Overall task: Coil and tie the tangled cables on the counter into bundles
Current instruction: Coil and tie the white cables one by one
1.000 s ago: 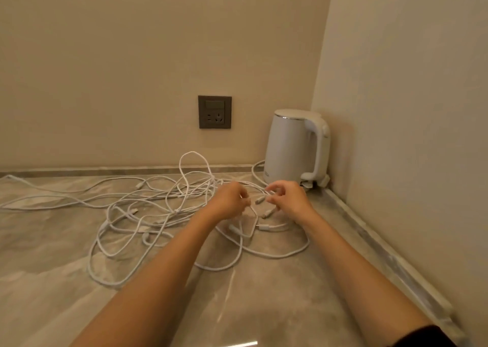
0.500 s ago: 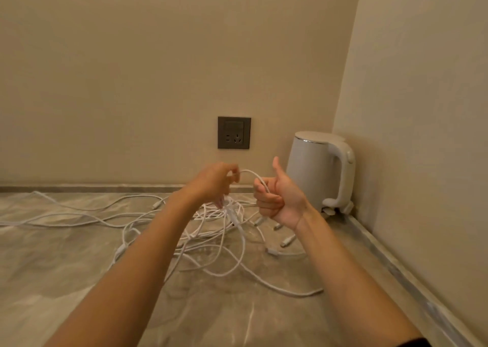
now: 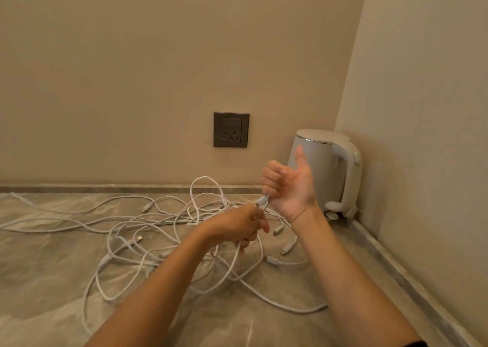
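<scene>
1. Right hand (image 3: pixel 287 185): up above the counter (image 3: pixel 52 280), right in front of the white electric kettle (image 3: pixel 324 167). Fingers curled tight into a fist, thumb sticking straight up.
2. Clamped inside that fist: a cable end (image 3: pixel 262 201), with the plug tip poking out underneath and pointing down-left.
3. Left hand (image 3: pixel 237 225): just below and left of the right one, knuckles pretty much at that plug tip. Fingers wrapped round a strand (image 3: pixel 237 251) that drops out from under the palm into the pile. Can't tell if it's the same cable as the one in the right fist.
4. Tangled white cables (image 3: pixel 148 230): sprawled across the marble-look counter, mostly left of and underneath both hands. All one loose mess, not bundled yet.
5. One tall loop (image 3: pixel 206 185) arching up out of the pile, in front of the back wall.
6. Loose plug ends (image 3: pixel 286 249) lying on the counter below the right wrist, plus a few more scattered through the tangle on the left.
7. Long runs (image 3: pixel 39 222) trailing off toward the left edge of the view.
8. Kettle tucked into the corner, handle facing the right-hand wall. Dark wall socket (image 3: pixel 231 129) on the back wall, up and left of the kettle.
</scene>
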`<state>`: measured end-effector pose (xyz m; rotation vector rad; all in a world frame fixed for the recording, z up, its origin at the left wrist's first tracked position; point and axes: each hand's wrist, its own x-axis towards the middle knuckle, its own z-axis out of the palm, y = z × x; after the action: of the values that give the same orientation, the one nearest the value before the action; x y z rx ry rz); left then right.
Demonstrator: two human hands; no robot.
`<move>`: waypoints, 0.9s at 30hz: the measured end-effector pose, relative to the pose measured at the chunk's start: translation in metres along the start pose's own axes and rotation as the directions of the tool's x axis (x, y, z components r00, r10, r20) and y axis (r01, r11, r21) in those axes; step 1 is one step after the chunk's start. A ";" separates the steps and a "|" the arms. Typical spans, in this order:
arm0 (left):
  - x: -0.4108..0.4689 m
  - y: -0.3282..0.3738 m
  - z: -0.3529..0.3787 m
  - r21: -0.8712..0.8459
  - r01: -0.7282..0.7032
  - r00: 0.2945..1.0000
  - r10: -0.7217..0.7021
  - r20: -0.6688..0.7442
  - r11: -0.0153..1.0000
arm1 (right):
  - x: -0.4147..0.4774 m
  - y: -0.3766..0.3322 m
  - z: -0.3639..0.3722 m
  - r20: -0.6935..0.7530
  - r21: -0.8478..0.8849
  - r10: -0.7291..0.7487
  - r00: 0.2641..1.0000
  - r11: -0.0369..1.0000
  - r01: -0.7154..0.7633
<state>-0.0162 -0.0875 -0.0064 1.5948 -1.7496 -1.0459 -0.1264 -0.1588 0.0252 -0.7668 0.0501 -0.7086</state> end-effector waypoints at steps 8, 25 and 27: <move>-0.012 0.021 -0.025 0.002 0.085 0.996 -0.085 0.009 0.996 | 0.005 0.000 -0.013 -0.097 -0.166 -0.123 0.988 0.980 0.106; -0.017 0.025 -0.060 0.269 -0.147 0.798 0.274 -0.536 0.952 | 0.010 0.008 -0.013 -0.119 -0.733 0.299 0.947 0.616 -0.287; -0.014 0.021 -0.060 0.292 -0.150 0.769 0.297 -0.566 0.945 | 0.009 0.008 -0.009 0.006 -0.613 0.388 0.922 0.729 -0.304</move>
<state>0.0231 -0.0844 0.0455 1.5668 -1.5796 -0.1647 -0.1173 -0.1658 0.0153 -1.3812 0.3054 -0.2624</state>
